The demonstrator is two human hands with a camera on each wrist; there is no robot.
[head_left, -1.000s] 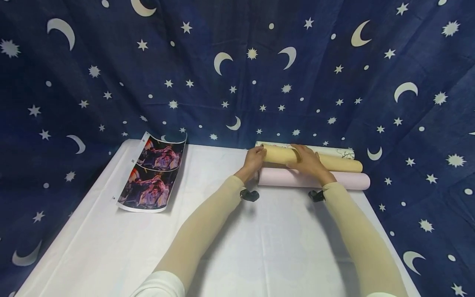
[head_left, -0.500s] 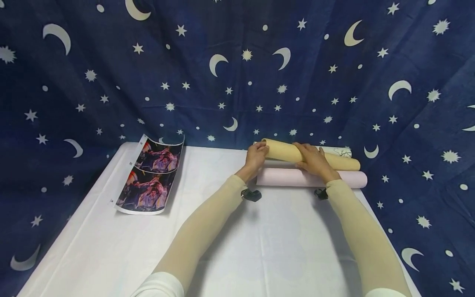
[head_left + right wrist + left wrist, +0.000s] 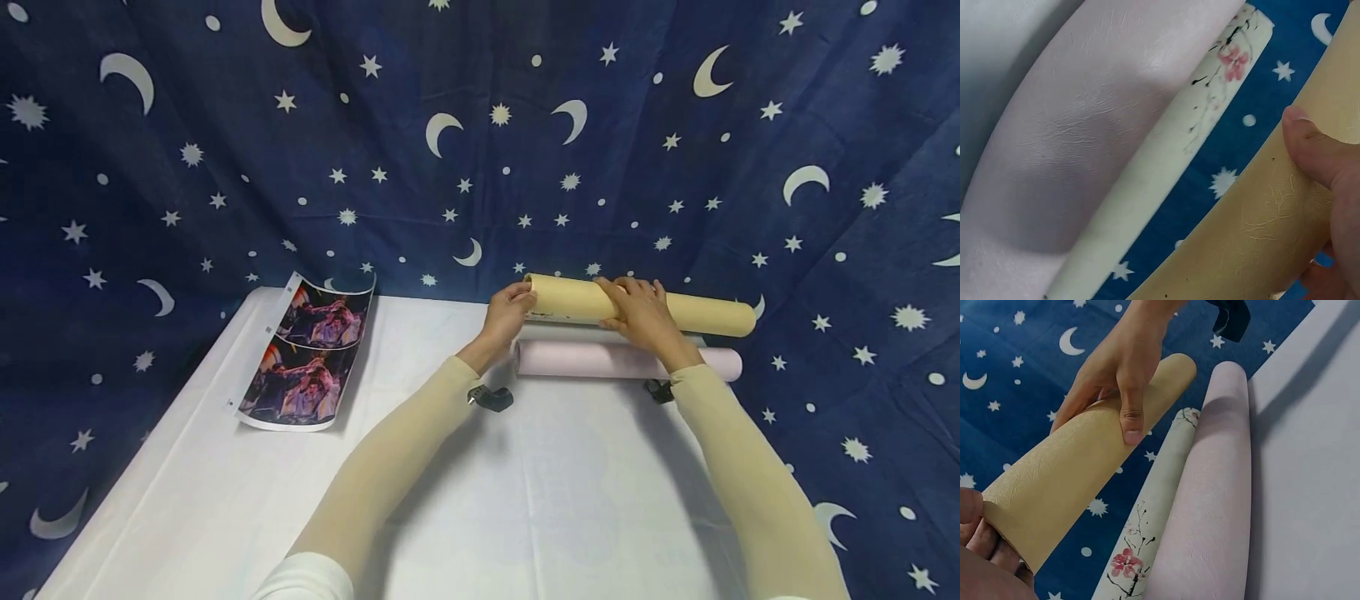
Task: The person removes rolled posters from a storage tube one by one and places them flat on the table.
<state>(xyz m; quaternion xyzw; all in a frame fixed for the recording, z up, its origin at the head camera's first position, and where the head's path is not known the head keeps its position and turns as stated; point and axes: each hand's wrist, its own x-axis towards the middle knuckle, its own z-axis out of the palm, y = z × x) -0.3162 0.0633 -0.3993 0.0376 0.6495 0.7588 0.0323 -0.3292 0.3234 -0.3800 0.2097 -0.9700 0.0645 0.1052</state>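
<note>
A yellow wallpaper roll [image 3: 712,314] is held in both hands above the back right of the table. My left hand [image 3: 507,321] pinches its left end, fingers tucked into the open end, as the left wrist view shows. Around its middle my right hand [image 3: 643,315] grips, thumb on the near side [image 3: 1313,147]. Below lies a pale pink roll [image 3: 577,359], apart from both hands. A cream roll with pink blossoms [image 3: 1154,512] lies against the pink one; in the head view the yellow roll mostly hides it.
Two printed photo sheets, or one sheet with two pictures [image 3: 307,354], curl on the left of the white table [image 3: 420,533]. A dark blue cloth with moons and stars [image 3: 480,167] hangs behind and at the sides, close to the rolls.
The yellow roll has risen off the other rolls, its left end first, and shifted back and slightly right. Both hands rose with it, and the right hand moved right.
</note>
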